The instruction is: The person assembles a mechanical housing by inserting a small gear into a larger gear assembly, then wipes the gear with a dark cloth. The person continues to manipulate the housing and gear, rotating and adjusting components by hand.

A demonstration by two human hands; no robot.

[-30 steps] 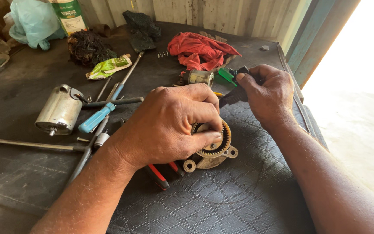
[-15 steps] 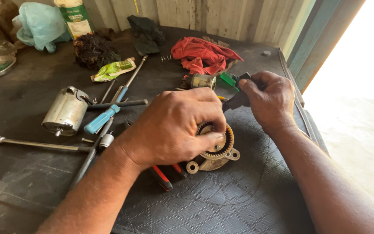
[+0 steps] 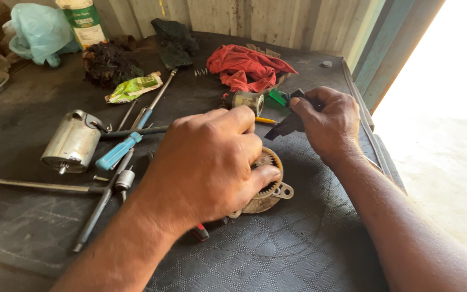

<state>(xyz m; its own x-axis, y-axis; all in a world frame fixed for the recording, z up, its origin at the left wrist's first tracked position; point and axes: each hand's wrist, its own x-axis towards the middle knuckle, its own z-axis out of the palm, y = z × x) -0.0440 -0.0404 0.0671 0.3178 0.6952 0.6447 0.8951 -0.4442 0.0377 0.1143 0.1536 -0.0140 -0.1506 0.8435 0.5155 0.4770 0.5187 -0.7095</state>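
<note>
Dark rubber-matted bench standing against corrugated metal wall; bright daylight pouring through teal-framed doorway at right.

Two bare forearms, hands ungloved, no sleeves

Two hands, one gear housing, one metal cylinder, one red rag, one blue-handled screwdriver.

Worn metal and cloth are lying on a matt rubber mat

The gear housing is showing dull, greasy metal; the cylinder near the mat's left edge is gleaming scuffed steel; the red rag at the far edge is looking soft, crumpled.
</note>
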